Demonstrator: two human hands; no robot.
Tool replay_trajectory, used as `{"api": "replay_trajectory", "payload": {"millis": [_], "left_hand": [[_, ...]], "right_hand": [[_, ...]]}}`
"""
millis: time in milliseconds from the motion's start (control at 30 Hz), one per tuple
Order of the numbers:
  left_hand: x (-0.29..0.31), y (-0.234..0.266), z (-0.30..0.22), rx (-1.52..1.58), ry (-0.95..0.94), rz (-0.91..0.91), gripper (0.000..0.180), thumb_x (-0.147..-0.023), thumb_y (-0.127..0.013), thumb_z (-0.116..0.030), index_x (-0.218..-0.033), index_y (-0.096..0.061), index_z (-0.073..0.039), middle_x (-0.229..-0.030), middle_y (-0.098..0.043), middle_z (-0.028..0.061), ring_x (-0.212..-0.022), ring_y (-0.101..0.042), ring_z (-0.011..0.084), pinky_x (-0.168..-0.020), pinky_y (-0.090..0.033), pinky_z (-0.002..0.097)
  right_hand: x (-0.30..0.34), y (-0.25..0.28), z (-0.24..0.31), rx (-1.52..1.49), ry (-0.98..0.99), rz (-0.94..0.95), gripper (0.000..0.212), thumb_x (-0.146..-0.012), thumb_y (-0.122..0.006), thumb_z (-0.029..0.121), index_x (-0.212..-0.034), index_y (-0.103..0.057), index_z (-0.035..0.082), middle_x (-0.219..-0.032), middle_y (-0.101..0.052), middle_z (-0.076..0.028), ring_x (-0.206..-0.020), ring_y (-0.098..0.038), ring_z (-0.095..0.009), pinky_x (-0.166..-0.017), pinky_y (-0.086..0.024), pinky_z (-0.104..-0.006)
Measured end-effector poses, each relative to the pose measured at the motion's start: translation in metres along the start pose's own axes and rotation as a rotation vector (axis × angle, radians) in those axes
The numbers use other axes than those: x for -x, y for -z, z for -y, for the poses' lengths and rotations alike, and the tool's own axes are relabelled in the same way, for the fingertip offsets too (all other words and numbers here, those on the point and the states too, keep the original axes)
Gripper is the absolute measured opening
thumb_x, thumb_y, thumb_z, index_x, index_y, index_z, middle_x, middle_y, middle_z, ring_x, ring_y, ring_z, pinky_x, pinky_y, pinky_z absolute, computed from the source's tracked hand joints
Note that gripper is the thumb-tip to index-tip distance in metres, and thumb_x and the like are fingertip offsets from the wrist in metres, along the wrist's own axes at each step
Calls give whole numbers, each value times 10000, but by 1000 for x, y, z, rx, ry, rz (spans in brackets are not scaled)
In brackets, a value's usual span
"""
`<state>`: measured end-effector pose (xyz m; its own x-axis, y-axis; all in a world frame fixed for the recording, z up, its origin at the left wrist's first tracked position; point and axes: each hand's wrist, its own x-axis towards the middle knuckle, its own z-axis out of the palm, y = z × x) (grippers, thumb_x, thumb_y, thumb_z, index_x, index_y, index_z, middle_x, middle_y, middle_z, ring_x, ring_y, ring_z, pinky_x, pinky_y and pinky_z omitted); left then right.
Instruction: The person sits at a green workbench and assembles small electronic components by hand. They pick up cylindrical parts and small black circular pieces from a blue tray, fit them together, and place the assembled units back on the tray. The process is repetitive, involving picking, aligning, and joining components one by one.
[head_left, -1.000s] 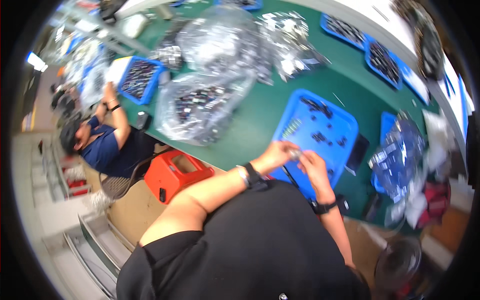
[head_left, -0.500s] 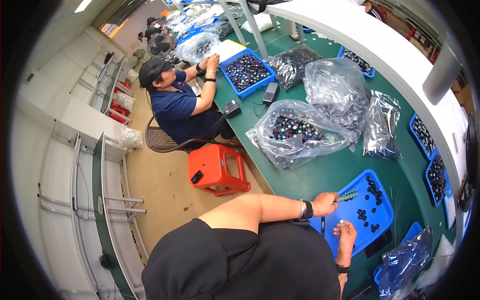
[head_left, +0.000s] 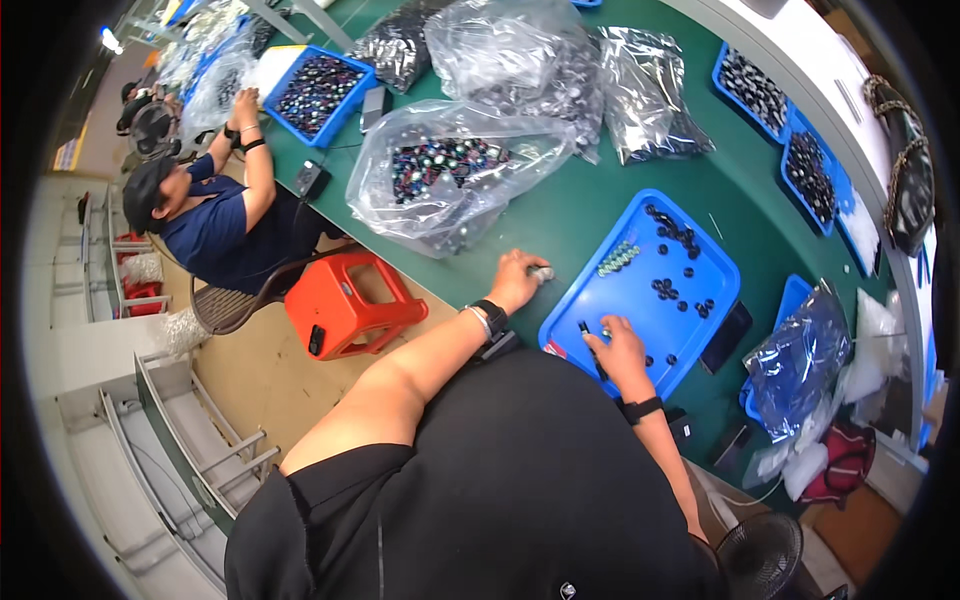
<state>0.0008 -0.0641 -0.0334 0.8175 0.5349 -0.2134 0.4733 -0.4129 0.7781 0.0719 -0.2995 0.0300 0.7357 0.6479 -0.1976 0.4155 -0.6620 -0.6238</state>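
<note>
A blue tray (head_left: 625, 285) lies on the table before me. In it are rows of small green-and-clear beads (head_left: 618, 258) and scattered small black round pieces (head_left: 664, 289). My left hand (head_left: 517, 281) rests on the table just left of the tray. Its fingers are closed on a small pale piece (head_left: 541, 273), whose kind I cannot make out. My right hand (head_left: 622, 352) is over the tray's near part, fingers curled together with a tiny greenish thing at the tips. A black pen-like stick (head_left: 586, 330) lies by its thumb, partly covered.
An open clear bag of dark shiny beads (head_left: 440, 170) lies beyond my left hand, with more filled bags behind. Blue trays of pieces (head_left: 810, 178) line the far right. At left, another person (head_left: 225, 200) sits working, near a red stool (head_left: 350, 305).
My view has swung right. My left hand has left the bead rows and moved out past the tray's left edge. My right hand has shifted beside the black stick.
</note>
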Motion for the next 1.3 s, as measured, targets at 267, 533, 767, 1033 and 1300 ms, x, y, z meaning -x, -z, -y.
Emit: {"api": "replay_trajectory", "payload": {"millis": [267, 533, 767, 1033, 1300], "left_hand": [[0, 10, -2, -107, -50, -21, 235, -836, -654, -173, -1068, -680, -138, -969, -547, 96, -962, -510, 267, -865, -422, 352], [-6, 10, 14, 69, -26, -23, 309, -848, -582, -92, -1156, -613, -98, -1013, -544, 115, -1000, -512, 295, -902, -419, 378], [2, 26, -4, -121, -119, 81, 401, -733, -693, -126, -1128, -624, -124, -1064, -531, 85, -1047, -481, 278, -924, -393, 385], [-6, 19, -6, -204, -139, 71, 329, -725, -701, -132, -1050, -665, -172, -1041, -547, 44, -1019, -488, 246, -892, -381, 377], [-8, 20, -3, -200, -162, 61, 326, -724, -702, -122, -1044, -664, -173, -1014, -557, 36, -998, -491, 247, -884, -381, 374]], "right_hand": [[5, -25, -15, 228, 86, 89, 221, -815, -657, 216, -856, -527, 41, -783, -602, -148, -767, -604, -345, -645, -464, -450], [-45, 6, 38, -215, -170, 58, 207, -878, -586, 227, -1010, -535, 76, -693, -614, -147, -638, -609, -348, -580, -450, -462], [-69, -11, 56, 62, 156, 30, 217, -893, -555, 250, -1056, -601, 114, -884, -640, -123, -740, -628, -326, -644, -479, -443], [-80, -23, 57, 253, 193, 133, 264, -888, -548, 250, -1111, -597, 117, -892, -627, -120, -757, -632, -320, -678, -478, -441], [-97, -25, 76, 341, 156, 204, 192, -857, -538, 172, -988, -618, 58, -811, -649, -144, -745, -642, -322, -676, -490, -433]]}}
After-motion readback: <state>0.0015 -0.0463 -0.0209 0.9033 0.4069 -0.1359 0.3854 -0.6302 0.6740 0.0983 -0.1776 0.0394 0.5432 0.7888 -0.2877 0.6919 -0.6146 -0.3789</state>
